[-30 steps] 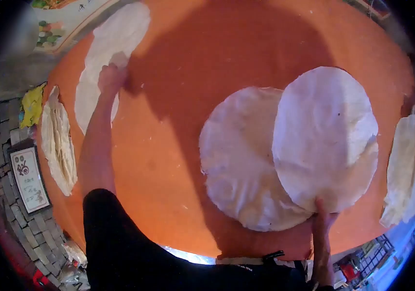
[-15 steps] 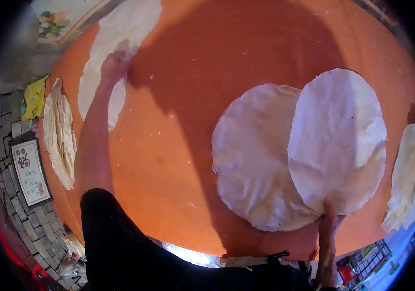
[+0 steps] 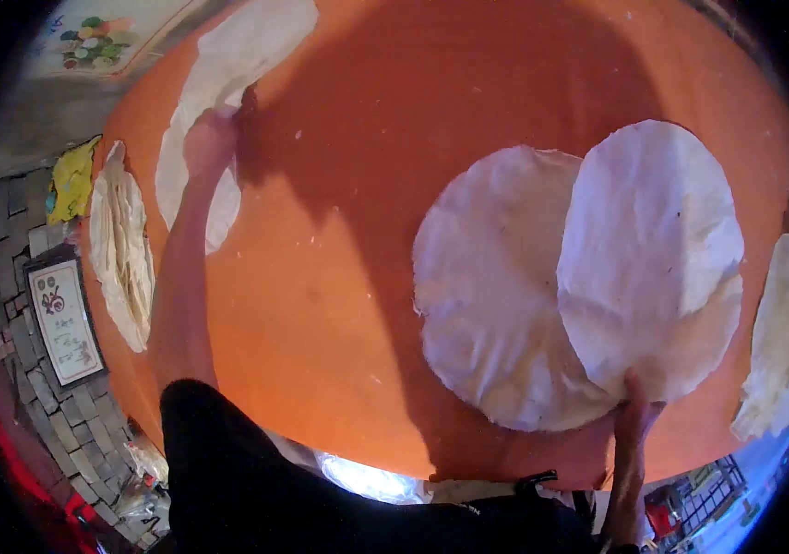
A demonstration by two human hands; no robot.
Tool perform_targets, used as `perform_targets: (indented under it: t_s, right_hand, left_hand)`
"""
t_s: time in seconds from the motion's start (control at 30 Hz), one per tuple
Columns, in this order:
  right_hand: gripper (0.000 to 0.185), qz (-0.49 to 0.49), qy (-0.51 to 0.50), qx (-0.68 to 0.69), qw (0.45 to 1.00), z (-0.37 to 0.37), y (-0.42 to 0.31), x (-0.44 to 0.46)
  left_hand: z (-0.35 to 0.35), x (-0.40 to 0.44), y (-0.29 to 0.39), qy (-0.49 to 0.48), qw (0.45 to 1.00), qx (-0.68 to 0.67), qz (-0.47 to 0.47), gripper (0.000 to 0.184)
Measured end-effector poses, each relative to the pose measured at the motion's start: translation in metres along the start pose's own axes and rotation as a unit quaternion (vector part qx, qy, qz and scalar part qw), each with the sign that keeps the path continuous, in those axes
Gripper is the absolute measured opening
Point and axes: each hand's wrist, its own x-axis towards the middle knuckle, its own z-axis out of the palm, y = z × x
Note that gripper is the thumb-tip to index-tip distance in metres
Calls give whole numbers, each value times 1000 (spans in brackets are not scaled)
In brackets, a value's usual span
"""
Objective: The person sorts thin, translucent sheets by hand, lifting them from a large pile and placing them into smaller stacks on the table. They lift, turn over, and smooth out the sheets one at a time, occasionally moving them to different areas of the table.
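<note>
My left hand (image 3: 212,143) is closed on the right edge of a long, pale, thin flatbread (image 3: 193,102) at the upper left. The sheet narrows and creases at the grip. My right hand (image 3: 634,411) pinches the lower edge of an oval flatbread (image 3: 644,249), thumb on top and other fingers mostly hidden beneath. This oval overlaps the right side of a larger round flatbread (image 3: 496,286), which lies on the orange tabletop (image 3: 293,314).
A pleated, folded flatbread (image 3: 122,249) lies at the table's left edge, another folded flatbread (image 3: 773,342) at the right edge. Beyond the left side are yellow plastic (image 3: 73,180), a framed sign (image 3: 64,321) and a brick-patterned surface (image 3: 90,443).
My left hand has drawn slightly left and down, pulling in the long flatbread's edge so it narrows there. My right hand keeps its pinch. The whole view has shifted slightly.
</note>
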Motion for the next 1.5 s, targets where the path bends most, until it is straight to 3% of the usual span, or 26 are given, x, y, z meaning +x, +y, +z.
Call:
perform_targets:
  t_s: [0.13, 0.23, 0.27, 0.3, 0.33, 0.37, 0.4, 0.43, 0.47, 0.6, 0.7, 0.73, 0.8, 0.83, 0.87, 0.93, 1.07, 1.17, 1.2, 1.23, 1.3, 1.33, 1.37, 1.43, 1.47, 1.5]
  right_hand:
    - [43, -17, 25, 29, 999, 13, -8, -3]
    - [46, -9, 19, 29, 999, 4, -1, 3]
    - [48, -4, 21, 27, 999, -3, 8, 5]
    - [47, -17, 1, -9, 1000, -11, 19, 7]
    - [49, 17, -13, -40, 999, -3, 1, 1]
    - [52, 14, 49, -60, 997, -7, 16, 2]
    - [59, 16, 37, -99, 994, -3, 3, -3]
    - [63, 10, 70, -148, 986, 9, -22, -11]
    - [66, -10, 27, -99, 995, 1, -12, -5]
    - [50, -11, -56, -6, 998, -1, -17, -2]
    - [40, -56, -53, 43, 996, -9, -5, -1]
    - [40, -49, -57, -4, 997, -20, -19, -1]
    - [41, -28, -81, -90, 992, -42, -64, 4]
    - [39, -60, -54, -40, 996, -55, -74, 10]
    - [38, -92, -29, 10, 995, -69, -87, 19]
    - [36, -247, 36, -89, 964, -101, -138, 37]
    - [30, -365, 79, -267, 889, -230, -218, 130]
    - [31, -395, 108, -103, 907, -345, -271, 197]
    - [35, -404, 104, -111, 902, -393, -285, 218]
    - [39, -401, 99, -124, 902, -443, -295, 231]
    - [46, -497, 341, -65, 795, -528, -277, 288]
    - [41, -434, 374, -217, 790, -520, -289, 237]
    - [39, -395, 397, -332, 759, -512, -290, 202]
    - [39, -347, 435, -515, 652, -505, -282, 163]
    - [41, -336, 450, -585, 585, -515, -278, 166]
    - [37, -383, 432, -339, 743, -583, -205, 287]
  left_hand:
    - [10, -39, -11, -52, 998, 2, 19, 26]
    - [16, -60, -5, 36, 991, -4, 131, 30]
    - [16, -58, -11, 15, 992, -57, 116, 35]
    - [54, -42, -51, -77, 993, -81, 42, 37]
    - [28, -47, -32, -77, 988, -114, 67, 38]
    - [32, -39, -32, -115, 969, -207, 64, 39]
    - [37, -37, -23, -186, 905, -383, 29, 41]
    - [32, -45, -13, -260, 786, -560, -26, 43]
    - [17, -51, -3, -313, 660, -680, -68, 45]
    - [75, -28, -68, -254, 889, -380, 32, 37]
    - [95, -54, -83, -251, 930, -261, 66, 34]
    - [66, -91, -41, -169, 965, -174, 97, 32]
    - [87, -132, -63, -96, 955, 41, 277, 35]
    - [59, -167, -30, -208, 942, -256, 60, 43]
    - [48, -198, -10, -127, 955, -217, 159, 40]
    - [0, -243, 35, -214, 896, -359, 150, 30]
    - [-91, -321, 167, -199, 911, -304, 194, 39]
    - [-118, -370, 232, -213, 889, -357, 191, 43]
    - [-116, -385, 250, -222, 872, -397, 182, 42]
    - [-138, -403, 282, -295, 850, -418, 126, 39]
    - [-185, -422, 355, -319, 790, -518, 84, 32]
    - [-196, -429, 378, -315, 816, -465, 135, 30]
    - [-194, -444, 409, -286, 773, -550, 135, 27]
    - [-202, -465, 459, -318, 758, -552, 142, 24]
    - [-205, -474, 483, -290, 759, -546, 203, 25]
    - [-215, -482, 507, -301, 742, -569, 191, 31]
